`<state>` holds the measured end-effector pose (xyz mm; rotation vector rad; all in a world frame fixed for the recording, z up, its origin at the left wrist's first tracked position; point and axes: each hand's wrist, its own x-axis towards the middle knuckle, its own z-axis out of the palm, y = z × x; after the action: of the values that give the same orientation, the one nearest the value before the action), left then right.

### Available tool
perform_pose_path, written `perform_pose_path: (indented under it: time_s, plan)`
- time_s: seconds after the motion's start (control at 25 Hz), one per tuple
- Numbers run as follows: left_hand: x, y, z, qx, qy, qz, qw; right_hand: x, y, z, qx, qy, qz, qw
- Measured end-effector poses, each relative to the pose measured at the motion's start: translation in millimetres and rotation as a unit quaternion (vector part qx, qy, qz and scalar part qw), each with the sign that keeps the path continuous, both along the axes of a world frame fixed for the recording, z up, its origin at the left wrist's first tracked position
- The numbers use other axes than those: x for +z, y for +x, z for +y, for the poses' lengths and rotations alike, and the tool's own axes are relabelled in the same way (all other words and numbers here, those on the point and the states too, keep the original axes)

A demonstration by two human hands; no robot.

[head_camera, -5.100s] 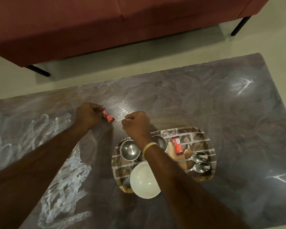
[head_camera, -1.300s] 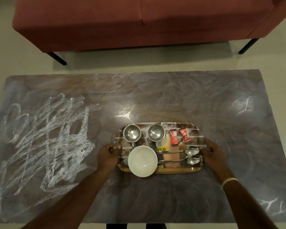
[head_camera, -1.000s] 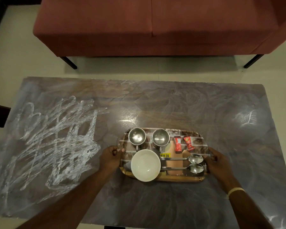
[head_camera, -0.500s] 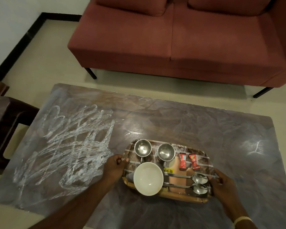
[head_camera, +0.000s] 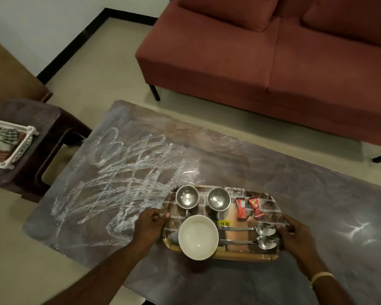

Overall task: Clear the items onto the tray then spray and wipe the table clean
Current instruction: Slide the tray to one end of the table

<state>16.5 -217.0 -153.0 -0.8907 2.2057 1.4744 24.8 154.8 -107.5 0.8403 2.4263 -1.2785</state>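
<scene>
You've got the tray (head_camera: pixel 266 195) by both short ends now, sitting toward the near edge of the table (head_camera: pixel 273 155), right of the middle. Your left hand (head_camera: pixel 149 225) has its fingers curled shut round the tray's left rim, thumb on top; your right hand (head_camera: pixel 295 235) wraps the right rim the same way, fingers folded under, so both are closed on the tray. Everything looks loaded: two steel cups (head_camera: pixel 187 197) along the far side, two red sachets (head_camera: pixel 240 209) beside them, a white bowl (head_camera: pixel 198 237) hanging slightly over the near rim, two spoons (head_camera: pixel 246 228) lying lengthwise. I'd judge this stiff but top-heavy with loose cargo; the steel cups and spoons will slide on that glossy surface, and the bowl is the breakable one, closest to going overboard. Keep it level, keep the grip wide at the ends as you have it, no tilting toward yourself. White scribbles (head_camera: pixel 128 179) cover the table's left half, awaiting spray. A white basket (head_camera: pixel 20 148) with cloths sits on the stool (head_camera: pixel 53 119) off the left end.
</scene>
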Motion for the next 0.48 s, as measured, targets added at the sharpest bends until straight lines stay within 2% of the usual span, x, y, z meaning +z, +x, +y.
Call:
perform_pose_path:
  time_s: [0.24,0.48]
  plan:
    - [-6,17,-59,0.087,0.002,-0.007,0.996,-4,-65,-62,0.109,0.001,-0.009,0.994]
    - [-6,41,-113,0.185,0.029,0.002,0.982,-17,-140,-147,0.235,0.033,0.01,0.972]
